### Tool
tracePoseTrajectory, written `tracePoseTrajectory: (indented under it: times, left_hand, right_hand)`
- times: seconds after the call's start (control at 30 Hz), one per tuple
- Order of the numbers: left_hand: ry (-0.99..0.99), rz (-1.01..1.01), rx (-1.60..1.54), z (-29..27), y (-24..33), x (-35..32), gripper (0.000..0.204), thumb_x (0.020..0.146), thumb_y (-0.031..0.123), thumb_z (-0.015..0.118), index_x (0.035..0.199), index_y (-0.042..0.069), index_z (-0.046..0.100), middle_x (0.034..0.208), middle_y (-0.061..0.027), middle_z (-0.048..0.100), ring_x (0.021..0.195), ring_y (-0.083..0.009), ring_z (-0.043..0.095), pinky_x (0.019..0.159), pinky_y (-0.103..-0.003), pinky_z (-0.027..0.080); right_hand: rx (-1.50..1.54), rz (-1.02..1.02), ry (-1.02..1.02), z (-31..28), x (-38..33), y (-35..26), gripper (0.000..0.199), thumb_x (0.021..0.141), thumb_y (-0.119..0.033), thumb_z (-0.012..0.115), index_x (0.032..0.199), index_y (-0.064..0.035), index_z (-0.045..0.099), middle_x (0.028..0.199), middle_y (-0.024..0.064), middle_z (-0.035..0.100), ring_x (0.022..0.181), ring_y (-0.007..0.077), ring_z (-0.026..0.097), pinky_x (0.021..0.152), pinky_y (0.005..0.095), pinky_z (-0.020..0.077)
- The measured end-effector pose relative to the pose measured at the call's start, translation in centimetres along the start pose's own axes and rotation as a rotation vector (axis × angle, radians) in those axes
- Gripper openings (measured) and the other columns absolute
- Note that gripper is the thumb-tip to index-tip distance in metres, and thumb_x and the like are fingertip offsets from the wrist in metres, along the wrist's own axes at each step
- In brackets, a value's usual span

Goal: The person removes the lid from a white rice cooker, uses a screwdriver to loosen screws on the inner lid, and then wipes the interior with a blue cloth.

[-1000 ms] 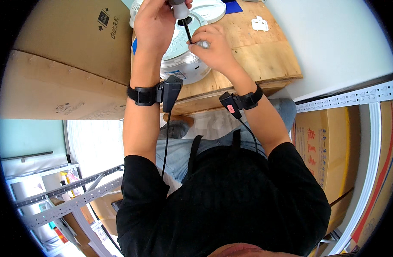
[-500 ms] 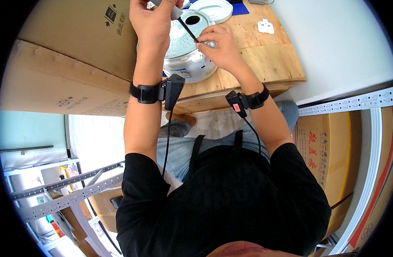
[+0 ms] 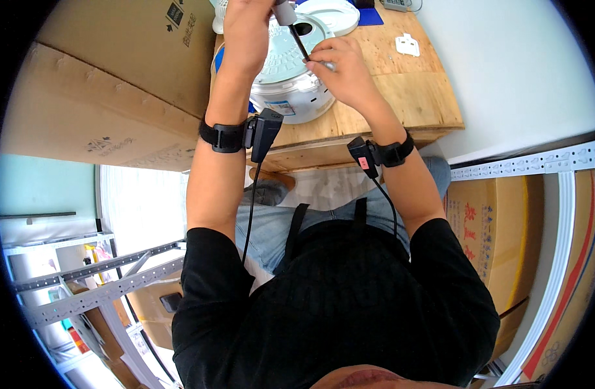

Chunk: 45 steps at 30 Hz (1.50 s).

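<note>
A white, rounded appliance (image 3: 297, 107), which looks like a rice cooker, stands on the wooden table. On top it has a pale grey-green ribbed cover (image 3: 281, 63) with a dark round hole. My left hand (image 3: 247, 35) is closed around the grey handle of a screwdriver (image 3: 298, 43), partly cut off by the upper edge. Its dark shaft slants down to the right side of the cover. There, the fingertips of my right hand (image 3: 346, 74) pinch close around the shaft's lower end. Whether a screw sits at the tip is hidden by those fingers.
Behind the appliance lies a white round lid (image 3: 339, 18) near a blue mat (image 3: 371, 17). A white plastic piece (image 3: 407, 45) rests on the wooden tabletop (image 3: 407, 84). A large cardboard box (image 3: 116, 107) borders the left; more cartons (image 3: 482, 227) and a metal rack (image 3: 531, 160) are at right.
My left hand has shifted right, and the screwdriver is now steeper. The fingers of my right hand stay pinched at its lower end. The whole view has moved slightly.
</note>
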<state>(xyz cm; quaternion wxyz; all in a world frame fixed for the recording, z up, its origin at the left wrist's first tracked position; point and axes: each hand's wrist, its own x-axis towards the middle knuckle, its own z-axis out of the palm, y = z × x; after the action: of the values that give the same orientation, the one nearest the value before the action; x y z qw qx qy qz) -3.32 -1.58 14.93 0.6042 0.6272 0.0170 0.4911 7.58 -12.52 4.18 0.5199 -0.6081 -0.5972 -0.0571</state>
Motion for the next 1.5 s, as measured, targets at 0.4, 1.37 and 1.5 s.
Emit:
tracePoseTrajectory:
  times: [0.4,1.37,1.5]
  left_hand:
    - [0.088,0.036,0.418,1.0,0.6,0.2,0.047,0.086,0.010,0.075,0.121,-0.001,0.046,0.091,-0.0048,0.061,0.082,-0.0143,0.065,0.067,-0.027,0.054]
    - [-0.252,-0.202,0.163,-1.1,2.1,-1.2,0.046,0.086,-0.009,0.065,0.129,0.000,0.049,0.111,-0.0101,0.065,0.102,-0.0169,0.065,0.088,-0.030,0.053]
    - [-0.085,-0.123,0.367,-0.9,1.6,-1.0,0.047,0.081,-0.007,0.072,0.123,-0.002,0.051,0.110,-0.0117,0.069,0.099,-0.0171,0.067,0.084,-0.030,0.055]
  right_hand:
    - [-0.084,0.126,-0.126,-1.0,0.7,-1.0,0.015,0.078,-0.016,0.076,0.089,-0.0054,0.076,0.106,0.0056,0.069,0.113,0.0284,0.052,0.099,0.0378,0.0429]
    - [-0.006,0.098,-0.081,-0.3,0.7,0.3,0.013,0.072,-0.013,0.078,0.084,-0.0089,0.077,0.097,0.0067,0.071,0.107,0.0323,0.054,0.097,0.0415,0.0421]
    - [0.000,0.126,-0.086,-0.5,0.7,-0.4,0.012,0.073,-0.013,0.077,0.085,-0.0091,0.077,0.098,0.0066,0.072,0.109,0.0320,0.054,0.098,0.0412,0.0415]
